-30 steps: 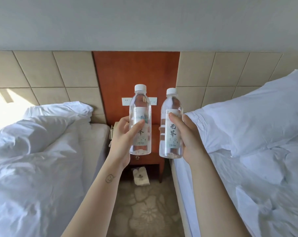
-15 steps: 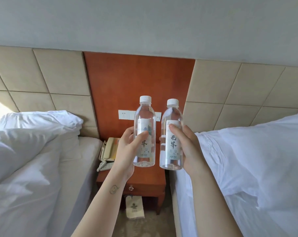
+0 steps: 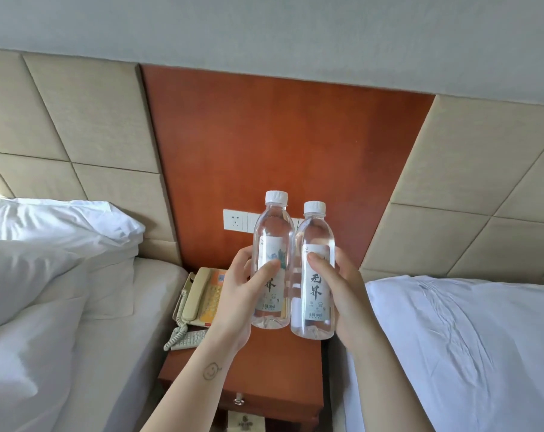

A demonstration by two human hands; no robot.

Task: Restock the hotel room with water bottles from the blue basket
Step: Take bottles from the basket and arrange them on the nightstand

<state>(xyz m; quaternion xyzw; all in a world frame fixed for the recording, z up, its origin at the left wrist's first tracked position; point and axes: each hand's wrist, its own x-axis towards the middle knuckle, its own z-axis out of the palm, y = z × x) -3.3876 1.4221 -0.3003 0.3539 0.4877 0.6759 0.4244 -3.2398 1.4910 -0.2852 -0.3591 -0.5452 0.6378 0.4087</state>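
Two clear water bottles with white caps and pale labels stand upright side by side in the air, nearly touching. My left hand (image 3: 241, 294) grips the left bottle (image 3: 272, 235) round its label. My right hand (image 3: 342, 294) grips the right bottle (image 3: 315, 241) the same way. Both bottles hang just above the wooden nightstand (image 3: 283, 369) between the two beds. The blue basket is out of view.
A beige telephone (image 3: 199, 294) with a coiled cord and a remote (image 3: 189, 339) lie on the nightstand's left part. White-sheeted beds flank it, left (image 3: 61, 322) and right (image 3: 467, 353). A wall socket (image 3: 236, 220) sits on the orange panel behind. A paper-wrapped item (image 3: 245, 422) lies on the floor below.
I have come closer to the nightstand, and the bottles now hang directly over its top. Both hands keep their grip and the bottles have drawn closer together.
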